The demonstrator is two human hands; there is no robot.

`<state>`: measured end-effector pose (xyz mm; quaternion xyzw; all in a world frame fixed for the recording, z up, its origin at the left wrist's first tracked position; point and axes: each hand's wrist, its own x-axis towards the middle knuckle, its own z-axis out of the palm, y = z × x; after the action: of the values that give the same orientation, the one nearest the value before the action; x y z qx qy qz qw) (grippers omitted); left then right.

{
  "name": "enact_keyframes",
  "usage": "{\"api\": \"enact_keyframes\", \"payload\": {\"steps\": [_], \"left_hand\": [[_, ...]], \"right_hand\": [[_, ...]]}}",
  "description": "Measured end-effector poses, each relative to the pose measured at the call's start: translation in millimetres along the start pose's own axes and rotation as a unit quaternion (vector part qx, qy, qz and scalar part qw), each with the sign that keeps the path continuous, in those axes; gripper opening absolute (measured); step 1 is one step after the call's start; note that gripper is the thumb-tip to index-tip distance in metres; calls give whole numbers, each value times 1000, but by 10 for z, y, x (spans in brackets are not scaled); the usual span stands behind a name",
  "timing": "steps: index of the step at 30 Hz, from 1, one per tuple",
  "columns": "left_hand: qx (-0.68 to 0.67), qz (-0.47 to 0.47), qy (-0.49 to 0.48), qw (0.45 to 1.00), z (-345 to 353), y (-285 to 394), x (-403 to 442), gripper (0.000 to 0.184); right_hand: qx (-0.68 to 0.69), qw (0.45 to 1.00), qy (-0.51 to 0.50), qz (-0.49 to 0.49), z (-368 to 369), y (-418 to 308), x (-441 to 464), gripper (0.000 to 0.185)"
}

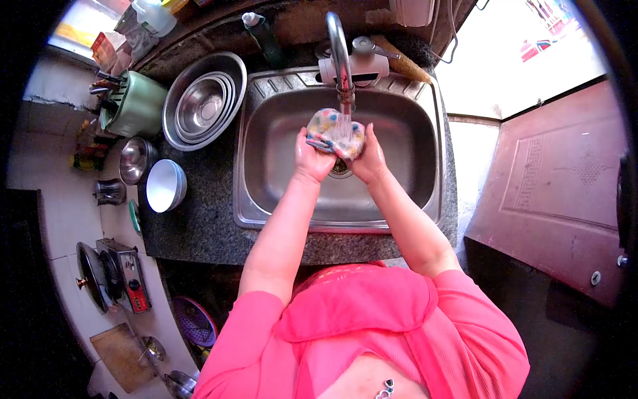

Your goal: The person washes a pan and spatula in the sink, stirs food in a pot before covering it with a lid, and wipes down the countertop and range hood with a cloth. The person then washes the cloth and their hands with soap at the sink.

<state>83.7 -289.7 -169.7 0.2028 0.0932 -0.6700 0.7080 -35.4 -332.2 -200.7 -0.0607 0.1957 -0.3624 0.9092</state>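
Water runs from the curved metal faucet (339,56) onto a white cloth with colourful dots (325,123). Both hands hold this cloth from below, over the steel sink (266,136). My left hand (312,158) grips its left side, and part of the fingers is hidden under the fabric. On the other side my right hand (369,157) is closed around the cloth's right edge, thumb upward. The drain (341,170) shows just below the cloth, between the wrists.
Left of the sink are nested steel basins (174,100), white-blue bowls (166,186) and a green knife holder (143,103). A dark green bottle (263,40) stands behind. A gas stove (133,276) lies at far left, and a reddish door panel (551,179) at right.
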Motion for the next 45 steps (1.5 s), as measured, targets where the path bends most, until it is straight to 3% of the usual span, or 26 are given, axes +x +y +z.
{"api": "enact_keyframes", "payload": {"steps": [2,3,6,8,10,12,13,14,16,18,19,22,24,26,27,28,30,32,33,36,37,40,42,43,44,45], "left_hand": [[201,85,67,974,-266,-8,124,34],[229,108,75,964,-388,-17,185,31],[172,138,55,974,-252,-155,117,23],[279,87,73,954,-274,-450,-58,27],[287,89,-34,953,-397,-478,43,33],[219,34,5,975,-304,-267,130,34],[182,7,24,983,-228,-201,136,34],[249,116,151,950,-97,-177,86,35],[229,78,160,957,-302,-201,126,36],[272,65,57,958,-279,-416,137,34],[319,12,90,944,-250,-451,62,28],[156,-82,22,984,-44,-217,140,27],[172,-100,127,972,-250,27,278,36],[211,-60,127,967,-316,-177,253,33],[234,-53,115,964,-394,-331,224,28],[301,-79,62,948,-233,-381,52,24],[191,-116,50,973,-134,-337,73,29],[100,-122,-39,987,-157,-82,107,36],[125,-98,116,980,-84,-113,68,42],[243,-140,100,955,-250,-391,182,39],[253,-82,101,959,-91,-500,87,38],[293,-87,179,935,-11,-594,65,39],[265,-94,156,947,264,-636,-154,37],[260,-115,145,948,177,-671,-123,37],[254,-136,133,948,67,-717,-70,37],[239,-119,115,957,-116,-802,21,34]], "right_hand": [[-43,998,-32,-30,160,79,-11,45],[-126,983,-45,-129,284,200,-149,40],[-385,897,76,-201,311,532,-149,36],[-347,909,79,-218,346,228,55,28],[-136,975,173,-24,37,51,272,30],[-315,929,102,-165,20,330,144,39],[-368,908,109,-165,37,474,12,40],[-418,886,116,-164,59,611,-79,41],[-399,883,180,-172,-18,666,34,40],[-215,948,231,-34,-101,259,333,39],[-244,938,243,-41,-99,144,375,40],[-285,939,172,-88,100,350,167,44],[-354,908,125,-186,227,654,-61,48],[-309,933,174,-58,-25,393,182,50],[-201,964,172,13,147,113,111,52],[-179,952,246,29,398,-53,26,51],[-239,952,187,-35,152,71,34,56],[-353,928,80,-85,210,291,-204,51],[-368,926,78,-32,258,250,-257,50],[-713,672,53,-191,-268,12,134,55],[-855,472,144,-162,24,-9,-30,51],[-772,569,61,-278,-114,-121,-25,54],[-546,823,126,-96,71,-136,-170,57],[-399,904,151,1,210,-153,-257,59],[-237,952,171,97,278,-173,-308,62],[-227,957,156,88,268,-186,-344,57]]}}
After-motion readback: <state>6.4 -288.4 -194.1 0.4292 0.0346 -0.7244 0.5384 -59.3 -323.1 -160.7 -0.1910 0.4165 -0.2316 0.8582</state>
